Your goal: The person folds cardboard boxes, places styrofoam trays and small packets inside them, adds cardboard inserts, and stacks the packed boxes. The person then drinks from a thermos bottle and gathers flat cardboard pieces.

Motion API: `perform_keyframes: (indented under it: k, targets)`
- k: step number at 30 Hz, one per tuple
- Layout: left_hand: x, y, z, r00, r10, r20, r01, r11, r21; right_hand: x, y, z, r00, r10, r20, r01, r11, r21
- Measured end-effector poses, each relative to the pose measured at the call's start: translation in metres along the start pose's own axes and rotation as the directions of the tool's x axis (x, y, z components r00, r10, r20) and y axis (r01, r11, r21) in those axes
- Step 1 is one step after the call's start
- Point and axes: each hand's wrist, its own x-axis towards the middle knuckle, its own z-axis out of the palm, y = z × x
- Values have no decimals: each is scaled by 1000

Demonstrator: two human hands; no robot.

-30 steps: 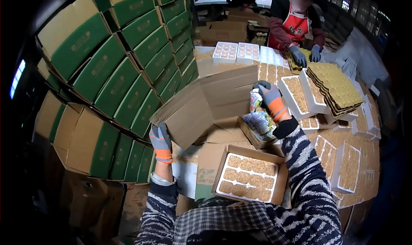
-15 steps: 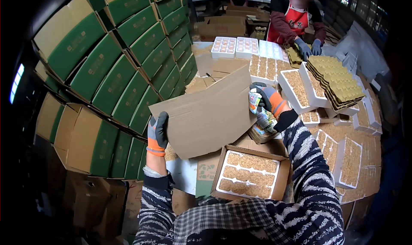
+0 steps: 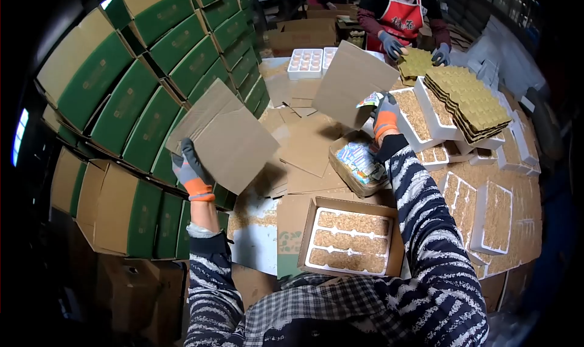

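My left hand (image 3: 193, 172), in a grey and orange glove, grips one piece of flat brown cardboard (image 3: 226, 134) by its lower left edge. A second cardboard piece (image 3: 356, 82) is in my right hand (image 3: 385, 117), held at its lower right, apart from the first. A small colourful printed packet (image 3: 369, 99) is also pinched in my right hand. Below that hand stands a container of similar packets (image 3: 360, 163). Close to my body, an open carton (image 3: 308, 236) holds a white foam tray (image 3: 351, 232) with three rows of brown shredded filling.
Green-and-brown cartons (image 3: 146, 122) are stacked along the left. Loose cardboard sheets (image 3: 313, 143) lie mid-table. At right are filled foam trays (image 3: 494, 219) and stacked yellow moulded liners (image 3: 468, 97). Across the table, a person in a red apron (image 3: 398, 21) handles a liner (image 3: 417, 61).
The single cardboard sheet spanning both hands is now two separate pieces, one per hand. My hands have moved apart, the left one outward. The packet container is now more exposed.
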Motion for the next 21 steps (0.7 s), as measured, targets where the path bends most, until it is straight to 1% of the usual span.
perform_keyframes:
  k: [1, 2, 3, 4, 5, 6, 7, 8, 9, 10, 11, 12, 13, 14, 15, 16, 18, 19, 20, 21]
  targets:
    - [-8, -2, -5, 999, 45, -12, -44, 996, 77, 2, 10, -6, 1000, 6, -7, -6, 1000, -2]
    - [-20, -3, -7, 996, 89, -21, -85, 985, 152, -5, 18, -7, 959, -268, 94, 283, 922, -264]
    - [-45, 5, 1, 908, 372, 194, -417, 852, 316, -8, 22, -6, 835, -483, 261, 548, 697, -463]
    - [-79, 23, 18, 822, 482, 302, -562, 769, 304, 1, 44, -11, 810, -411, 418, 586, 559, -586]
    - [-103, 20, 26, 649, 638, 415, -752, 620, 222, -10, 48, -9, 796, -212, 567, 600, 394, -696]
    - [-137, 55, 39, 615, 465, 637, -751, 591, 293, -25, 51, -8, 764, 27, 645, 627, 205, -751]
    - [-157, 67, 37, 398, 366, 841, -844, 505, 180, -36, 44, -8, 770, 100, 630, 614, 156, -774]
    - [-180, 53, 40, 230, 481, 846, -878, 478, -33, -46, 38, -10, 774, 175, 609, 600, 104, -793]
    - [-204, 45, 42, 147, 421, 895, -866, 492, -90, -32, 43, -19, 750, 135, 647, 648, 42, -760]
    - [-228, 40, 42, 61, 358, 932, -847, 512, -141, -34, 28, -22, 796, 86, 599, 589, 119, -800]
    - [-249, 33, 43, -30, 269, 963, -814, 552, -179, -39, 8, -24, 815, 41, 578, 560, 201, -804]
    - [-266, 27, 43, -131, 184, 974, -777, 591, -217, -31, 2, -34, 765, -142, 628, 634, 336, -697]
    - [-283, 24, 45, -130, 184, 974, -773, 597, -216, -68, -39, -23, 843, -112, 526, 518, 433, -738]
    - [-300, 23, 45, -273, -11, 962, -720, 665, -197, -59, -46, -32, 769, -228, 597, 623, 477, -620]
    - [-315, 20, 46, -420, -190, 888, -669, 725, -161, -80, -69, -31, 769, -231, 596, 605, 562, -564]
    - [-328, 13, 48, -423, -184, 887, -662, 731, -164, -96, -81, -33, 724, -271, 635, 640, 606, -472]
    - [-357, -3, 46, -421, -178, 889, -571, 813, -108, -165, -114, -33, 545, -373, 751, 782, 548, -296]
    - [-362, -7, 52, -424, -246, 871, -540, 841, -25, -197, -119, -43, 578, -258, 774, 674, 686, -275]
    - [-361, -6, 56, -437, -237, 868, -526, 850, -33, -221, -120, -54, 589, -148, 794, 544, 799, -255]
    - [-357, -6, 56, -432, -301, 850, -495, 867, 55, -235, -116, -67, 372, -228, 900, 816, 543, -200]
